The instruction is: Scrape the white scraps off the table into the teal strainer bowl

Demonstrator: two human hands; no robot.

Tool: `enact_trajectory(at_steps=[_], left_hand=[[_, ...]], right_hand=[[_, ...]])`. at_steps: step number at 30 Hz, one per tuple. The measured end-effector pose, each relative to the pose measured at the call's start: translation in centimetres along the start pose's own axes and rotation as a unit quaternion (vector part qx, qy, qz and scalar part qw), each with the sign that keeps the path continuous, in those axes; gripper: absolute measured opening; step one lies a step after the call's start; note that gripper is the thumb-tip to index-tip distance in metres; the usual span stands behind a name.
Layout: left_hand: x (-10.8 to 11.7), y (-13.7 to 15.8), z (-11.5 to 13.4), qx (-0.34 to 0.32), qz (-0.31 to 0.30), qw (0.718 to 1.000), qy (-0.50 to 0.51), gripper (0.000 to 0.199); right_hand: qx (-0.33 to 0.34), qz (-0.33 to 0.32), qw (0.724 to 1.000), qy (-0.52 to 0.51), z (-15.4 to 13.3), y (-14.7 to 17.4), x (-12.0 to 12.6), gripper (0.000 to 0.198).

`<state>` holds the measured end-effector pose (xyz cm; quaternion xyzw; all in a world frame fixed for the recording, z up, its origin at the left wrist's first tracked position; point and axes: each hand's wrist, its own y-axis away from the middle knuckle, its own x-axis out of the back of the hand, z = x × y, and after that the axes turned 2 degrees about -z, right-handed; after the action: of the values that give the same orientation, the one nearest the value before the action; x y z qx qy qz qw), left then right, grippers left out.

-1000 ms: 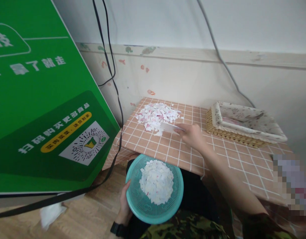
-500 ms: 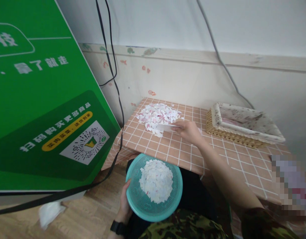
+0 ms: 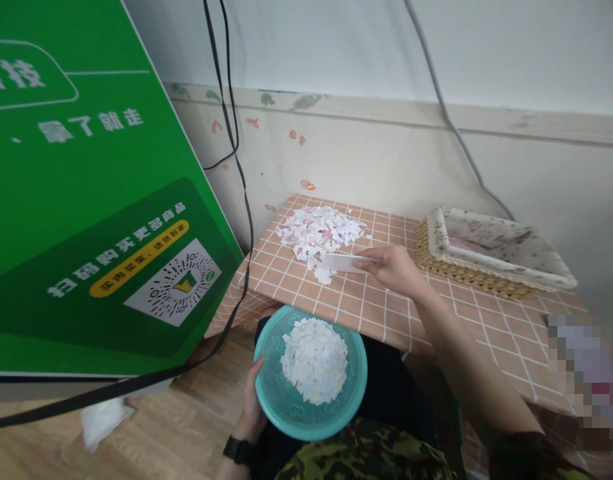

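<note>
My left hand (image 3: 253,395) grips the left rim of a round teal plastic basket (image 3: 354,387) at my lap. Inside it lies a heap of small white paper scraps (image 3: 315,360). My right hand (image 3: 394,270) is over the table, fingers closed on a flat white card (image 3: 339,263). The card's far end is at the near side of a larger pile of white and pinkish paper scraps (image 3: 320,228). A few scraps (image 3: 324,275) lie just in front of the card, apart from most of the pile.
A brown checked tablecloth (image 3: 366,300) covers the table against the wall. On the right stands a cloth-lined wicker basket (image 3: 491,280). A large green sign (image 3: 86,167) is at left, with a black cable (image 3: 246,233) hanging beside it. A white bag-like thing (image 3: 104,421) lies on the floor.
My right hand has drawn the white card slightly toward me and to the right, and more of the card's flat face shows. My left hand still holds the teal basket.
</note>
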<state>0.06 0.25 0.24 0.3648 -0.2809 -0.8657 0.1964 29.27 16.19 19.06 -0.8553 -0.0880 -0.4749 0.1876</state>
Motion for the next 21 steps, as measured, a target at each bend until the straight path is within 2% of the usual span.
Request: enact_trajectory(at_steps=[5,10,16,21], left_hand=[[-0.3,0.2,0.1,-0.003,0.000,1.000,-0.001,0.022],[-0.4,0.2,0.1,-0.013,0.012,1.000,-0.006,0.022],[-0.4,0.1,0.1,-0.019,-0.004,1.000,0.009,0.017],[-0.2,0.0,0.1,-0.010,-0.019,1.000,0.009,0.019]], right_hand=[[-0.010,0.003,1.000,0.007,0.1,0.5,0.0,0.019],[-0.060,0.095,0.993,0.043,0.1,1.0,-0.6,0.022],[-0.043,0.079,0.996,0.021,-1.2,1.7,-2.2,0.022],[-0.062,0.116,0.991,0.003,-2.3,1.7,-2.7,0.024]])
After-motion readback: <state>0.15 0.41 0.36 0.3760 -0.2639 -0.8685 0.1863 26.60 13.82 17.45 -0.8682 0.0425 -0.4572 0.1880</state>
